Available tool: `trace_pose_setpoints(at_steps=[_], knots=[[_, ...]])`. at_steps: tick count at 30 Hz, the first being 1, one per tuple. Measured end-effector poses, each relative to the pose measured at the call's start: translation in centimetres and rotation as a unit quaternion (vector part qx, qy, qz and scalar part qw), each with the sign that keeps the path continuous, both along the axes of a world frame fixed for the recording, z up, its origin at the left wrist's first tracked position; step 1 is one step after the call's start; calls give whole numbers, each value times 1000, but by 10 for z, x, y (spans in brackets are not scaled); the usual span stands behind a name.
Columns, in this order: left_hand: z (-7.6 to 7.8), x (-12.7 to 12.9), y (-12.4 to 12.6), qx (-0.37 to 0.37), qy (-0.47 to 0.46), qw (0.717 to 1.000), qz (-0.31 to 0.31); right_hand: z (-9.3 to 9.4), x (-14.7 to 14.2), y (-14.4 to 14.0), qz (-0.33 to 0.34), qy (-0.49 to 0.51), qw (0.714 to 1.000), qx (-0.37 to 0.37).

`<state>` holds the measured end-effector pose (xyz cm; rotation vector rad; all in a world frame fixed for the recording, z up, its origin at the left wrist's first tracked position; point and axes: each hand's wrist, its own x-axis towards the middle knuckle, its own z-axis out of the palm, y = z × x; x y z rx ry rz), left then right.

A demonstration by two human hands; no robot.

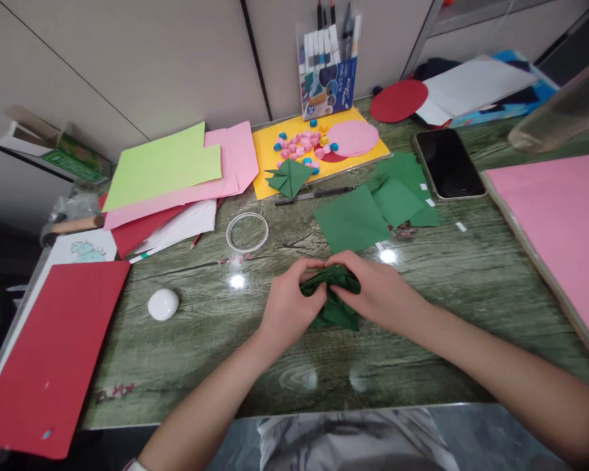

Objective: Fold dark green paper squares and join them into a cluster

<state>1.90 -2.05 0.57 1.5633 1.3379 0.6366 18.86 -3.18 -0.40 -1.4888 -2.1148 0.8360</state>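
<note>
Head view: both hands meet at table centre on a folded dark green paper piece (334,302), which rests on the green wood-grain table (436,307) near the front edge. Left hand (288,306) pinches its left side with thumb and fingertips curled in; right hand (379,292) pinches the top right, fingers closed over the fold. The grip from both sides likely keeps the creases from springing open. Flat dark green squares (352,225) lie just beyond the hands, within easy reach; a finished-looking green folded shape (289,177) sits on the yellow sheet (269,147) with small paper hearts (304,145). Clear tape ring (247,231) is left of the squares, white round object (163,304) further left, apart. Black pen (314,193) lies beyond the squares. Phone (448,163) is back right, pink sheet (559,229) fills the right edge, red sheet (49,353) overhangs the front left corner. Marker pack (328,69) leans on the wall. Open room: bare table left and right of the hands and along the front edge; back half is crowded with paper.
</note>
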Motion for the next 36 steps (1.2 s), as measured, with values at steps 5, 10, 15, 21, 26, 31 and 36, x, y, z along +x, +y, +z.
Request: trace_pose_setpoints(at_steps=[5, 10, 15, 21, 26, 31, 36], knots=[[0, 1, -1, -13, -21, 1000, -14, -5, -1, -1, -13, -14, 1000, 16], [0, 0, 1, -14, -23, 1000, -8, -3, -2, 0, -49, 0, 999, 15], [0, -1, 4, 26, -5, 999, 28, 7, 2, 6, -124, 113, 984, -52], [0, -4, 6, 37, -19, 998, 42, 5, 4, 10, -164, 220, 959, -67], [2, -6, 6, 53, -8, 998, 31, 5, 0, 3, -121, 145, 981, 47], [4, -7, 7, 59, -2, 998, 26, 5, 0, -1, -100, 99, 984, 107], [8, -7, 7, 38, -27, 999, 22, 9, 1, 2, -122, 99, 983, 93]])
